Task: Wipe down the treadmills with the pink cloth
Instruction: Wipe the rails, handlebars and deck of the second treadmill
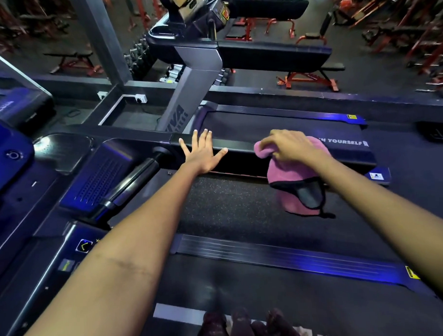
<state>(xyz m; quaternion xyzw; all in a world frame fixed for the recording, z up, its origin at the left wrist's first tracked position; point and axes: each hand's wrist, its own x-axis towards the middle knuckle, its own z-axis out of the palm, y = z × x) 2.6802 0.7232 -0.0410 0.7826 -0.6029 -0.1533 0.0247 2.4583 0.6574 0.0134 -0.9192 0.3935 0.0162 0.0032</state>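
The pink cloth (294, 170) is draped over the dark handrail (239, 144) of the nearer treadmill, its upper part bunched on top of the rail under the right hand and its lower part, edged with black stitching, hanging down toward the speckled floor between the machines.

Going left to right: the console (100, 177) of the nearer treadmill takes up the left, with a perforated panel and a glossy tray beside it. The left hand (202, 153) lies flat on the handrail, fingers straight and spread apart, holding nothing. Behind it a grey upright (185, 103) carries lettering of which only "VA" and part of a second word can be read. To the right, the right hand (287, 145) presses on the cloth, fingers curled into the fabric and clamped on it atop the rail.

The cloth looks light, soft and limp, so it should fold and slide readily over the smooth rail; a bunched grip on the thick upper part, as now, seems the best hold, since the hanging tail would flap if taken alone.

Past the right hand the rail reads "H YOURSELF" (345, 141), the first letters being hidden. Yellow warning stickers (351, 116) sit on the side rails, too small to read.
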